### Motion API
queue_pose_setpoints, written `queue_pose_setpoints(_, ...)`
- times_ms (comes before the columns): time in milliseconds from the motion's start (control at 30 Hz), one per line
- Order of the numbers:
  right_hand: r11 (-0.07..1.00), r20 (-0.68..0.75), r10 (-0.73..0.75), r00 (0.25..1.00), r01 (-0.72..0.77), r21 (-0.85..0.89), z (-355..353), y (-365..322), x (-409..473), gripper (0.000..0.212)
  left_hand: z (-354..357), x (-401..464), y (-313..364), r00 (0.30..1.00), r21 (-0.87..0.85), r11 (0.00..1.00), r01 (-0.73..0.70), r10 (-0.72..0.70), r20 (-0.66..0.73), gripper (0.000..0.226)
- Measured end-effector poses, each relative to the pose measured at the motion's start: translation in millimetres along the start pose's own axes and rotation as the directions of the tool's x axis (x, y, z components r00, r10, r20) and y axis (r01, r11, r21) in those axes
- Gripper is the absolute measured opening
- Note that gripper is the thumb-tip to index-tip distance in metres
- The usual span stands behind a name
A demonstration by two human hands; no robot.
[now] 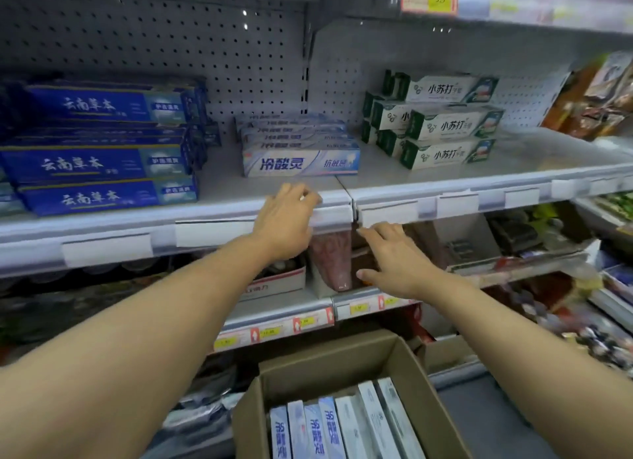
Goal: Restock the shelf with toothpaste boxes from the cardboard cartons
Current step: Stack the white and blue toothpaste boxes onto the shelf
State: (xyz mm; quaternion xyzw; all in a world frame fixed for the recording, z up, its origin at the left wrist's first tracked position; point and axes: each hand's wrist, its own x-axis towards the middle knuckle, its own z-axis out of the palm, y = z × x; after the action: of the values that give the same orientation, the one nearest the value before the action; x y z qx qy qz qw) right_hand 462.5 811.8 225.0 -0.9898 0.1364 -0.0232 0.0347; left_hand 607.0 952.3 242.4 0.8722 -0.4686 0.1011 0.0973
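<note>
A row of white-and-blue toothpaste boxes (300,163) lies on the grey shelf (428,184), one behind another. Below me an open cardboard carton (404,383) holds several of the same boxes (318,428) standing on end. My left hand (287,220) rests on the shelf's front edge just below that row, fingers bent over the label rail, holding nothing. My right hand (394,256) hovers lower and to the right, in front of the shelf below, fingers spread and empty.
Dark blue toothpaste boxes (99,166) are stacked at the left of the shelf, green-and-white ones (445,126) at the right. Pegboard backs the shelf. Lower shelves hold packaged goods (330,263) and price tags (274,332). Packets (596,99) fill the far right.
</note>
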Motion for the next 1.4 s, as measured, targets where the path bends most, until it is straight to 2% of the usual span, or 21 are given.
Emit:
queue_pose_setpoints(167, 0.999, 0.104, 0.013, 0.994, -0.016, 0.037, 41.8, 2.1, -21.1, 0.074, 28.4, -40.0, 15.9, 0.993, 0.05, 0.997, -0.054, 0.059, -0.103, 0.046)
queue_pose_setpoints(267, 0.998, 0.166, 0.008, 0.986, -0.018, 0.058, 69.3, 8.9, -28.2, 0.073, 59.7, -62.8, 23.7, 0.995, -0.021, 0.995, -0.101, 0.101, -0.012, 0.046)
queue_pose_setpoints(400, 0.995, 0.269, -0.035, 0.962, 0.008, 0.103, 112.2, 26.7, -32.7, 0.074, 114.5, -90.4, 37.0, 0.976, -0.079, 0.997, 0.022, -0.004, 0.216, 0.05)
queue_pose_setpoints(500, 0.989, 0.342, -0.087, 0.936, 0.04, 0.141, 142.4, 45.6, -33.3, 0.075, 152.7, -103.2, 50.1, 0.926, -0.082, 0.992, 0.101, -0.064, 0.372, 0.053)
queue_pose_setpoints(633, 0.982, 0.4, -0.142, 0.905, 0.078, 0.171, 176.4, 73.9, -32.1, 0.075, 191.4, -111.3, 73.7, 0.854, -0.085, 0.963, 0.256, -0.184, 0.487, 0.05)
queue_pose_setpoints(767, 0.974, 0.457, -0.219, 0.862, 0.167, 0.153, 209.3, 100.5, -30.0, 0.069, 228.0, -121.2, 98.4, 0.777, -0.019, 0.925, 0.378, -0.306, 0.55, 0.047)
queue_pose_setpoints(867, 0.969, 0.554, -0.247, 0.795, 0.192, 0.158, 238.8, 113.1, -30.3, 0.069, 255.7, -137.4, 108.5, 0.707, -0.019, 0.876, 0.482, -0.376, 0.599, 0.048)
queue_pose_setpoints(1133, 0.943, 0.644, -0.331, 0.69, 0.227, 0.241, 326.5, 117.9, -25.7, 0.068, 318.2, -193.3, 112.2, 0.491, 0.034, 0.693, 0.72, -0.543, 0.681, 0.051)
queue_pose_setpoints(1233, 0.94, 0.66, -0.339, 0.67, 0.224, 0.256, 360.1, 110.6, -17.9, 0.065, 341.6, -206.0, 108.0, 0.449, 0.046, 0.646, 0.762, -0.578, 0.681, 0.052)
queue_pose_setpoints(1400, 0.941, 0.663, -0.331, 0.672, 0.181, 0.286, 416.5, 94.1, -0.2, 0.065, 385.6, -215.4, 93.2, 0.443, 0.045, 0.621, 0.782, -0.606, 0.66, 0.053)
